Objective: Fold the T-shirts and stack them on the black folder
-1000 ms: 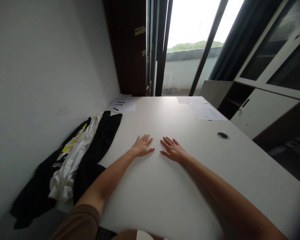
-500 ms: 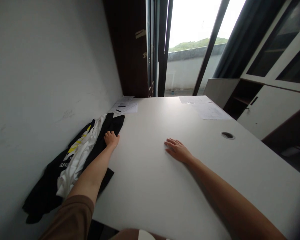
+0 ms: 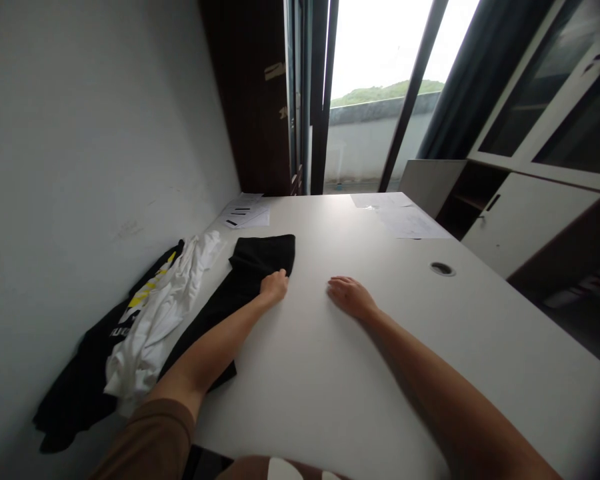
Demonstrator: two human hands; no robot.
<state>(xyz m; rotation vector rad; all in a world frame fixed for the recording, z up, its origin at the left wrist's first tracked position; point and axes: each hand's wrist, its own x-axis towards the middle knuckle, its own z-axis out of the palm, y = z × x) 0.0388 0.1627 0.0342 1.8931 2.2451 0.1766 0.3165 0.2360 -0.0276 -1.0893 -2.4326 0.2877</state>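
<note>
My left hand (image 3: 275,287) is closed on the right edge of a plain black garment (image 3: 225,293), whose exact kind I cannot make out. The cloth lies stretched along the left part of the white table, partly under my left forearm. My right hand (image 3: 353,297) rests palm down on the tabletop (image 3: 325,373), fingers together and lightly bent, holding nothing. Left of the black garment lies a crumpled white garment (image 3: 165,313). Beyond it, against the wall, is another black garment (image 3: 97,360) with a yellow and white print.
Printed sheets (image 3: 247,210) lie at the far left corner, and more papers (image 3: 413,220) at the far right. A round cable hole (image 3: 443,269) is set into the table's right side. The wall (image 3: 80,167) borders the left edge; a white cabinet (image 3: 530,213) stands at right.
My left hand has moved right, drawing the far part of the black garment away from the white one and spreading it over the table. The right hand stays in about the same place.
</note>
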